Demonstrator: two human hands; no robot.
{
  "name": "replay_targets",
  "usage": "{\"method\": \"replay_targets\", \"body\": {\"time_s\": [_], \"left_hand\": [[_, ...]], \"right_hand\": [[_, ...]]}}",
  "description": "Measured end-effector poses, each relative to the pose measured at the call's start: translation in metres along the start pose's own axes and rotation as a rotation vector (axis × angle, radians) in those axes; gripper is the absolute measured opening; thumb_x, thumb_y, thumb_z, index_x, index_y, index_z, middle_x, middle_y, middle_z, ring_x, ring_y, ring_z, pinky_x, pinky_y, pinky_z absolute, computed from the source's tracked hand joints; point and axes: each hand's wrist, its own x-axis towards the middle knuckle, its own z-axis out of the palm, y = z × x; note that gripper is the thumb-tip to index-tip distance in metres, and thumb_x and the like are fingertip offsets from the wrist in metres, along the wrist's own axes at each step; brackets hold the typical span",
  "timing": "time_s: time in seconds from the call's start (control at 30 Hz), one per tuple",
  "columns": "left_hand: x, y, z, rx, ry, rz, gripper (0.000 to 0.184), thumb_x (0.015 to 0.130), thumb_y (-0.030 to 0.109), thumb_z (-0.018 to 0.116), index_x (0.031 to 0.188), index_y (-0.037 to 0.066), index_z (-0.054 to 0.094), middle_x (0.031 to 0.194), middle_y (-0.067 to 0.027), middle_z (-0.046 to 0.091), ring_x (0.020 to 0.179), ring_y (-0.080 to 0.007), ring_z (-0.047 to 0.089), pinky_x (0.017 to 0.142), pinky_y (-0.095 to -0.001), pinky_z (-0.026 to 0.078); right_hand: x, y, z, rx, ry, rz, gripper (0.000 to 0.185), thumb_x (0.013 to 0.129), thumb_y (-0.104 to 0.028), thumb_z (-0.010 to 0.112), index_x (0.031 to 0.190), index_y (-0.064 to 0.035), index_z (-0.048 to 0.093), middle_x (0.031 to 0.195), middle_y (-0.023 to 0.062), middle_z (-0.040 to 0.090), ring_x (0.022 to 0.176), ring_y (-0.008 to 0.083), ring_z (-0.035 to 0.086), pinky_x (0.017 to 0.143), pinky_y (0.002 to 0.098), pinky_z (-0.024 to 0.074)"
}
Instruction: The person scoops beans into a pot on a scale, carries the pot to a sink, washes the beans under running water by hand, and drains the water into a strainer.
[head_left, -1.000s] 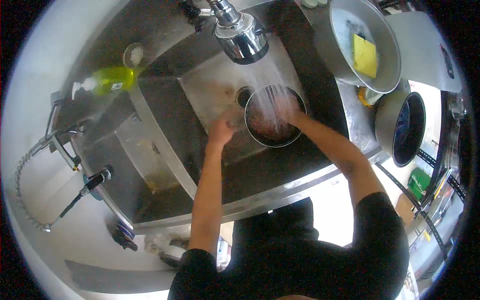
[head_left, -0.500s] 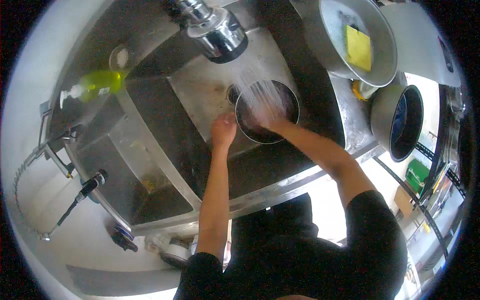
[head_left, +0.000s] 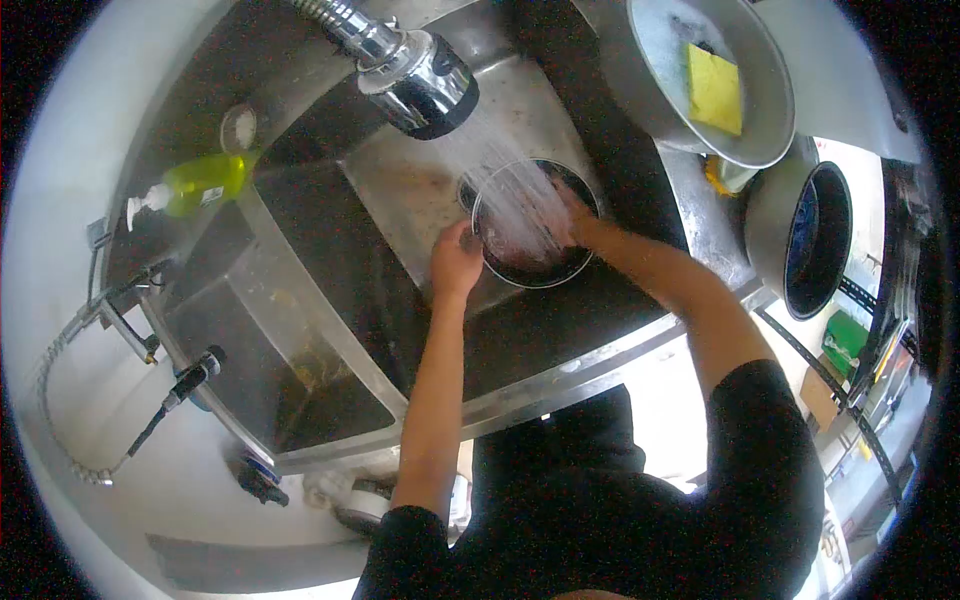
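Observation:
A round dark-bottomed pot (head_left: pixel 528 272) with a thin bright rim rests in the steel sink basin (head_left: pixel 400 180). My left hand (head_left: pixel 457 260) is closed on the pot's left rim, its thumb near the edge. Inside the pot, against the right wall, is my right hand (head_left: pixel 568 215); spray and motion blur its fingers, so I cannot tell whether it holds anything. Water falls in a wide spray from the chrome faucet head (head_left: pixel 420 88) into the pot and over that hand.
A large metal pot (head_left: pixel 650 90) at upper right contains suds and a yellow sponge (head_left: pixel 713 88). Below it, another pot (head_left: pixel 772 235) lies tilted. A green soap bottle (head_left: pixel 207 184) is left of the basin. A divider (head_left: pixel 315 310) separates a second basin.
My right hand has moved from the pot's middle to its right inner wall. My left hand stays at the left rim. The view has shifted slightly.

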Motion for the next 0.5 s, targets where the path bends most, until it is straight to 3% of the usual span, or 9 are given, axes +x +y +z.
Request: {"method": "replay_targets", "body": {"time_s": [0.17, 0.3, 0.37, 0.5], "left_hand": [[-0.002, 0.004, -0.001, -0.050, -0.029, -0.055, 0.037, 0.088, 0.019, 0.068, 0.123, 0.008, 0.072, 0.109, -0.0228, 0.072, 0.100, -0.0417, 0.069, 0.090, -0.0502, 0.054], [0.001, 0.010, -0.009, 0.080, -0.078, -0.083, 0.033, 0.089, 0.018, 0.067, 0.121, 0.012, 0.073, 0.100, -0.0224, 0.073, 0.094, -0.0432, 0.070, 0.085, -0.0524, 0.054], [0.006, 0.009, -0.005, 0.188, -0.035, 0.003, 0.032, 0.089, 0.018, 0.067, 0.120, 0.015, 0.074, 0.097, -0.0212, 0.074, 0.091, -0.0432, 0.070, 0.081, -0.0523, 0.055], [-0.001, -0.002, 0.005, 0.104, 0.045, 0.012, 0.031, 0.089, 0.018, 0.068, 0.119, 0.018, 0.075, 0.093, -0.0207, 0.074, 0.089, -0.0416, 0.071, 0.078, -0.0513, 0.055]], "right_hand": [[0.017, -0.014, 0.021, 0.167, -0.050, 0.120, 0.049, 0.098, -0.036, 0.053, 0.137, -0.0069, 0.060, 0.140, 0.0199, 0.056, 0.128, 0.0356, 0.053, 0.108, 0.0552, 0.0395], [0.021, -0.025, 0.039, 0.218, -0.080, 0.185, 0.050, 0.099, -0.041, 0.053, 0.134, -0.0066, 0.063, 0.135, 0.0189, 0.060, 0.124, 0.0351, 0.056, 0.104, 0.0539, 0.0427], [0.015, -0.035, 0.041, 0.207, -0.106, 0.170, 0.051, 0.099, -0.043, 0.053, 0.132, -0.0064, 0.064, 0.133, 0.0184, 0.061, 0.122, 0.0348, 0.057, 0.103, 0.0532, 0.0443], [-0.004, -0.035, 0.029, 0.196, -0.191, 0.060, 0.053, 0.100, -0.048, 0.053, 0.128, -0.0060, 0.067, 0.129, 0.0174, 0.065, 0.118, 0.0343, 0.061, 0.099, 0.0519, 0.0474]]}}
